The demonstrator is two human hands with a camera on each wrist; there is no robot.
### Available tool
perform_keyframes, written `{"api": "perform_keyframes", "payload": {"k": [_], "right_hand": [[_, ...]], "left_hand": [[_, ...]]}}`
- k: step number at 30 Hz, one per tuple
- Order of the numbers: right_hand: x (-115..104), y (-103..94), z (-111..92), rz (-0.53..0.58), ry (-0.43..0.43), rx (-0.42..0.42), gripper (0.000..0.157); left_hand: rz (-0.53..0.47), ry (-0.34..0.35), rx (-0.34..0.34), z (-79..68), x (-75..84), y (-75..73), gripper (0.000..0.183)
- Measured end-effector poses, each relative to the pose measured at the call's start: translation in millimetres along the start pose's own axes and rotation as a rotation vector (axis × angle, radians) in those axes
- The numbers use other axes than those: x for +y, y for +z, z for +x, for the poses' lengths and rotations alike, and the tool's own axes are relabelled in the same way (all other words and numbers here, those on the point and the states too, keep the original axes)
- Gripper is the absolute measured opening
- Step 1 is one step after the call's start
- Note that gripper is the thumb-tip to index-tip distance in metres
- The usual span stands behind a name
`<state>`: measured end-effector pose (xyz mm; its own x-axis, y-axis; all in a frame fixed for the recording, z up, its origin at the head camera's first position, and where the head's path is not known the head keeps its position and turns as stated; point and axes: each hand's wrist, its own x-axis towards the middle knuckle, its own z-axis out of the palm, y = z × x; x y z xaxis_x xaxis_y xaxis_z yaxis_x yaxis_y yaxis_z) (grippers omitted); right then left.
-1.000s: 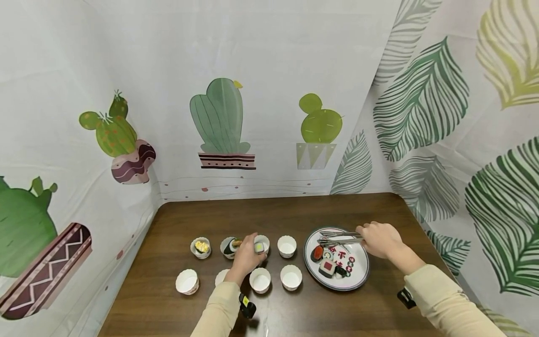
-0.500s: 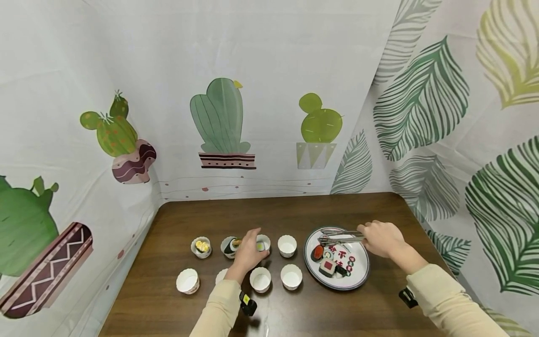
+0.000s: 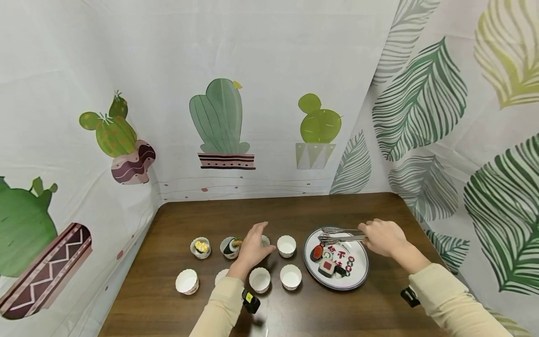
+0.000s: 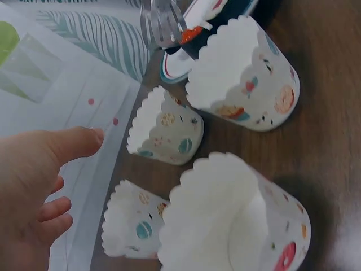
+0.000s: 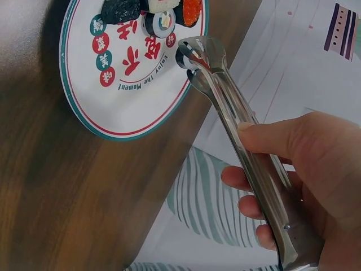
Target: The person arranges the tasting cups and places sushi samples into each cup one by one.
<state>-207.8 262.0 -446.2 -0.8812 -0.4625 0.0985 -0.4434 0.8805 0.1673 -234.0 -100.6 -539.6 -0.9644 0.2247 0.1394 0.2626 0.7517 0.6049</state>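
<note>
My left hand [image 3: 252, 250] hovers over the paper cups with its thumb and fingers spread apart, holding nothing. It hides much of one back-row cup [image 3: 265, 240]; whatever lies inside is out of sight. To its left, another cup [image 3: 224, 247] contains a sushi piece with dark seaweed and a fried shrimp tail. My right hand [image 3: 382, 237] grips metal tongs [image 5: 242, 135], thumb on one side and fingers curled on the other. The tongs' tips are above the far part of a round white plate [image 3: 358, 267], near several sushi pieces [image 3: 327, 267], with nothing visible between them.
The far-left cup [image 3: 194, 252] holds a yellow-topped sushi piece [image 3: 202, 246]. More white scalloped cups stand in two rows, including a front-left cup [image 3: 187, 282] and one nearest the plate [image 3: 291, 277]. Printed cloth hangs behind the brown table [image 3: 337, 208].
My left hand has let go of a sushi piece with a green centre, leaving it in the back-row cup, then risen with fingers spreading. The right hand has barely moved.
</note>
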Motion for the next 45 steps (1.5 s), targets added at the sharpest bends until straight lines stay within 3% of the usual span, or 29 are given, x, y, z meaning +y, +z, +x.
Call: {"api": "perform_keyframes", "payload": {"k": [14, 26, 45], "right_hand": [[4.4, -3.0, 1.3, -0.003, -0.013, 0.059, 0.019], [2.3, -6.6, 3.1, -0.004, -0.022, 0.053, 0.022], [-11.4, -12.3, 6.9, 0.015, -0.042, 0.096, 0.027]], "left_hand": [[-0.046, 0.022, -0.017, 5.2, 17.7, 13.9, 0.075], [-0.032, -0.002, -0.085, 8.6, 27.1, 33.3, 0.077], [0.026, -0.014, -0.104, 8.5, 20.2, 54.4, 0.078]]}}
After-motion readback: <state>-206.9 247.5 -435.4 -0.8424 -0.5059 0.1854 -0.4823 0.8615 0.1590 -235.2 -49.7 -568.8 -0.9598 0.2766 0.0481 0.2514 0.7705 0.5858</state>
